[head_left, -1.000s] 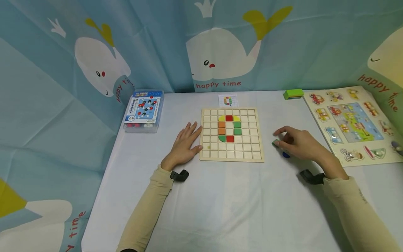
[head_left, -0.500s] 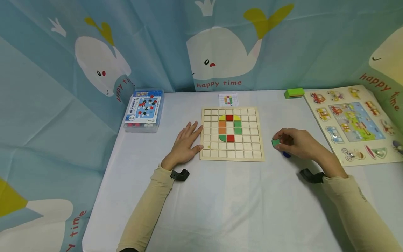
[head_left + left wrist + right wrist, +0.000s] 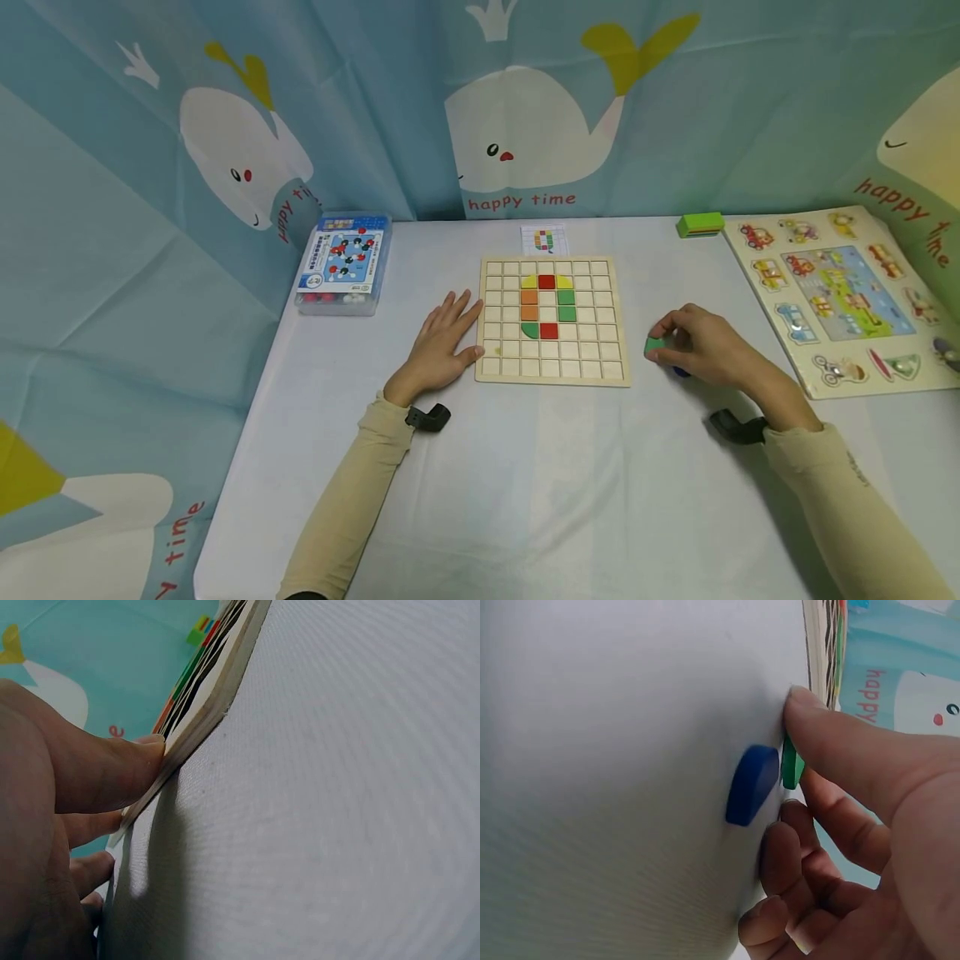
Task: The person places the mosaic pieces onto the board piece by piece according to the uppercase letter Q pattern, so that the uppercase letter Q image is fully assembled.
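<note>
A square wooden grid board (image 3: 495, 369) lies mid-table, with red, yellow, orange and green tiles forming a ring in its cells. My left hand (image 3: 438, 346) rests flat at its left edge, fingers spread. In the left wrist view the thumb (image 3: 112, 772) touches the rim of the board (image 3: 214, 705). Right of the board, my right hand (image 3: 708, 346) pinches a green tile (image 3: 654, 343) between thumb and fingers, low over the cloth. A blue piece with a curved edge (image 3: 753, 785) lies on the cloth beside the green tile, partly under that hand in the head view.
A small pattern card (image 3: 543, 240) lies behind the board. To the left stands a clear plastic box (image 3: 341, 267) with a molecule picture. A green block (image 3: 701, 224) sits at the back right, next to a vehicle picture puzzle (image 3: 847, 367). A printed curtain hangs behind.
The green tile, at first tilted at the fingertips, now lies flatter and has shifted slightly left and nearer with the right hand. The left hand and board have stayed put.
</note>
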A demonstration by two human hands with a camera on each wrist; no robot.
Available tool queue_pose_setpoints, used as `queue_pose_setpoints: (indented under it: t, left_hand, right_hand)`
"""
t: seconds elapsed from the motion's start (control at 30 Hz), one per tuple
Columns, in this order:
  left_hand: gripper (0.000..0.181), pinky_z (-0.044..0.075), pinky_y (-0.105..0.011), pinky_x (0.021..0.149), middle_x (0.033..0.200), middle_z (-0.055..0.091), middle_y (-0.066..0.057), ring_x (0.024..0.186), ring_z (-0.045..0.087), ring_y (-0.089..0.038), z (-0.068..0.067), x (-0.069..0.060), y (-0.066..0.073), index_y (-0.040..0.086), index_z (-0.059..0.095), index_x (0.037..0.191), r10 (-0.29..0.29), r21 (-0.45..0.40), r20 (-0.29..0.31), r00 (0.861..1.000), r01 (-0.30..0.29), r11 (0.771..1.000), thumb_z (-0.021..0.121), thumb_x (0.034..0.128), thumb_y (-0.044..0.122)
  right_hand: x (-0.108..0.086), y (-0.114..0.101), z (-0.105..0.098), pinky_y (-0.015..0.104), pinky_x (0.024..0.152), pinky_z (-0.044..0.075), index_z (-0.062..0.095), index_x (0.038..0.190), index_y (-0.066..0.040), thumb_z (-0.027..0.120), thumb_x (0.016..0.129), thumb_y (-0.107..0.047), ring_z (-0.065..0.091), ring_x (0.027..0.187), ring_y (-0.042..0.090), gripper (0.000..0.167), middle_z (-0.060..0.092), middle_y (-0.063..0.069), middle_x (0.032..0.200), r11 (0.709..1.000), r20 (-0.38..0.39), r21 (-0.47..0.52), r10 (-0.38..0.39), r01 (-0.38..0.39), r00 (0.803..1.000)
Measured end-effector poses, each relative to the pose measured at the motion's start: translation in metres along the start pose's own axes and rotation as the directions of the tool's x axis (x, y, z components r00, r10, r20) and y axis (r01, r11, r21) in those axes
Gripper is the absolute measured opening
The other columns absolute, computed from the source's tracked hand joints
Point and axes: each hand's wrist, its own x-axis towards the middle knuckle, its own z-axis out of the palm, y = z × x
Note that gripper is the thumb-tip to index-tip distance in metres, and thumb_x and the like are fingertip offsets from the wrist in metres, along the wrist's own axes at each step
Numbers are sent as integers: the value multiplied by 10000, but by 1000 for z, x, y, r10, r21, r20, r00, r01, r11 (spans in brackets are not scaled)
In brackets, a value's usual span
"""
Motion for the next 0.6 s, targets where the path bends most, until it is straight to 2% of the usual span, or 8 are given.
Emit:
queue_pose_setpoints:
  t: [0.17,0.33,0.5,0.6]
  left_hand:
    - [763,11,-543,1348,1799,106,-104,1676,-10,-313,0,0,-1,122,252,1699,-3,6,1,1000,3,1000,598,1060,355]
    - [766,4,-532,1350,1802,97,-89,1678,-20,-295,1,0,-3,136,240,1703,-9,16,3,1000,8,1000,593,1063,366]
    - [767,-4,-524,1350,1804,91,-78,1678,-27,-283,1,0,-2,143,238,1705,-12,5,5,1000,12,1000,595,1061,360]
    - [767,-8,-524,1350,1804,89,-78,1678,-28,-284,1,0,0,142,240,1704,-11,-3,7,1000,11,1000,598,1060,351]
  right_hand:
    - [0,-4,4,290,705,487,720,1045,-33,871,891,-161,588,855,191,251,669,113,1002,1000,-18,-24,-1,0,1000]
    - [0,-8,5,284,741,545,694,1051,-37,856,898,-109,676,902,206,234,726,86,994,1000,-23,1,10,-9,1000]
    - [-1,-9,8,287,751,570,702,1053,-64,839,912,-88,700,905,183,198,760,41,990,999,-38,8,-40,40,998]
    - [-3,-8,8,264,683,549,723,1088,-88,843,915,-123,685,832,138,213,780,27,971,998,-74,10,-63,63,995]
